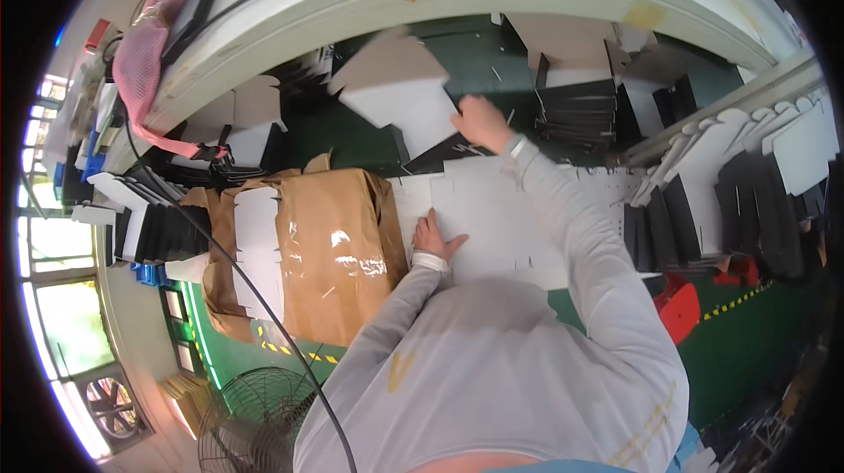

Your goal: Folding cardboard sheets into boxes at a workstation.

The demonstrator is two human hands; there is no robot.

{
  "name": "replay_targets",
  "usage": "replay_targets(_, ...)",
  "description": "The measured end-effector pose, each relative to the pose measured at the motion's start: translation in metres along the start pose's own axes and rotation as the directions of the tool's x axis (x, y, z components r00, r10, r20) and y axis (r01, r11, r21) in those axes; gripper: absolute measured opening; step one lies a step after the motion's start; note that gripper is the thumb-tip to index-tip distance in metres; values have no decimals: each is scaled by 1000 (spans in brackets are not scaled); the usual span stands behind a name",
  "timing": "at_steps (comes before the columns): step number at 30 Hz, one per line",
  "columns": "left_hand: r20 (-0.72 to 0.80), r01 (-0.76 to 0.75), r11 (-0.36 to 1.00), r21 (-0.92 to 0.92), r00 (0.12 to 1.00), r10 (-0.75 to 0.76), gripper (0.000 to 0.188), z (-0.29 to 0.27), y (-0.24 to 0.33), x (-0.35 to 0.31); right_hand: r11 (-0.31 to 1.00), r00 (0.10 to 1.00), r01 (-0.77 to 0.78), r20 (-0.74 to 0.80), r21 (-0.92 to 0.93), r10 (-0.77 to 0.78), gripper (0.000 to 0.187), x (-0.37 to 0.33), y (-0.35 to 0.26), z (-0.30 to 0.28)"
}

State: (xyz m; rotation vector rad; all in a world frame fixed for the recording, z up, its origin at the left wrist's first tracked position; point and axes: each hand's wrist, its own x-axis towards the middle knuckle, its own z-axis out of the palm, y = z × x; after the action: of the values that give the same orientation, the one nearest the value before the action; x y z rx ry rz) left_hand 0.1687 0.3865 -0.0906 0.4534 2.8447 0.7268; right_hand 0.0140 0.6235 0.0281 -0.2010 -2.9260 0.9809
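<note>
My left hand [435, 237] lies flat with its fingers spread on a white cardboard box blank [501, 222] on the work surface in front of me. Farther off, my right hand [482, 124] is closed at the edge of a partly folded carton [409, 104], white and light brown with a black side. The far flap of that carton is blurred by motion. My right fingertips are partly hidden by the hand itself.
A brown paper-wrapped bundle [338, 244] sits to the left, with a white card piece [258, 249] on it. Stacks of black-edged cartons [576, 108] stand at the back, with more cartons [694, 209] at right. A black cable [237, 266] hangs across the left side.
</note>
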Motion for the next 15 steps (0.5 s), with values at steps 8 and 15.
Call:
replay_targets(8,-16,4,1000,-18,1000,-4,99,-6,-5,9,977,770,-197,-630,-77,105,33,-9,57,-184)
replay_targets(15,-4,-31,999,-19,999,31,98,-6,2,11,915,178,-40,-898,402,403,30,-84,175,-211)
